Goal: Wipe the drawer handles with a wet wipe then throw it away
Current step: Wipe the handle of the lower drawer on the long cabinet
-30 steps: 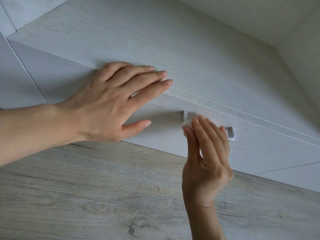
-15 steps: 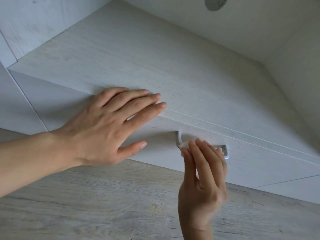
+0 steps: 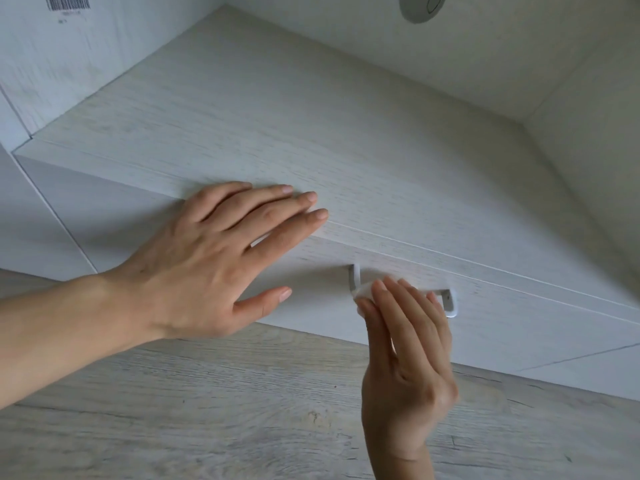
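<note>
— How many hands do you have in view?
— Two: your left hand [image 3: 207, 268] and your right hand [image 3: 408, 358].
— And wipes?
— One wet wipe [image 3: 363, 291], a single small wad.
— Handles?
— You can see one drawer handle [image 3: 448, 301], on one drawer front [image 3: 519, 327].
— Anything else to count?
— One barcode label [image 3: 69, 3] near the cabinet's top left corner, and one round grey disc [image 3: 420, 6] at its top edge.
</note>
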